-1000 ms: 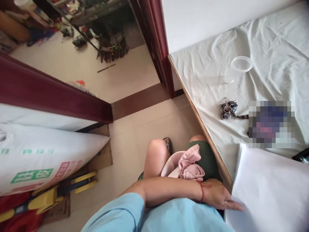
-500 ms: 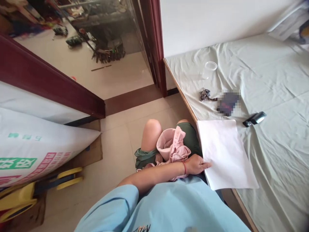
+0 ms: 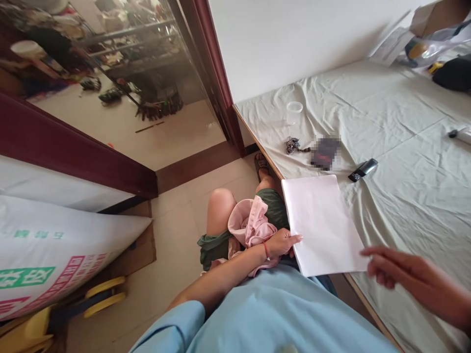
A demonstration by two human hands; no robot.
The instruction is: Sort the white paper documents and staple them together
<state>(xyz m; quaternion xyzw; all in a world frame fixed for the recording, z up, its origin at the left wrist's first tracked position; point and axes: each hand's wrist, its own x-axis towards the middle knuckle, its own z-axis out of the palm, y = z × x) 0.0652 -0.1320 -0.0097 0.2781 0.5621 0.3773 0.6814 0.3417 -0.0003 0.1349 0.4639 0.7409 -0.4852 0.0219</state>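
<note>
A stack of white paper sheets [image 3: 324, 225] lies partly on the covered bed or table surface and juts past its edge toward my lap. My left hand [image 3: 284, 242] grips the stack's left edge, thumb on top and fingers underneath. Beside the right edge of the paper is my right hand [image 3: 408, 274], index finger stretched out and the other fingers loosely bent. Its fingertip is at the paper's edge; whether it touches cannot be told. A pink garment [image 3: 253, 223] with a collar-like band rests on my lap, below my left forearm.
On the pale green sheet [image 3: 405, 132] are a clear plastic cup [image 3: 294, 113], a bunch of keys [image 3: 292, 145], a blurred dark item [image 3: 326, 153] and a black shiny object [image 3: 363, 170]. Bags lie at the far right. A white sack [image 3: 73, 260] stands left, near a doorway.
My right hand has come into view from the right, reaching the paper's right edge. My left hand still grips the paper. The camera view has shifted to the right.
</note>
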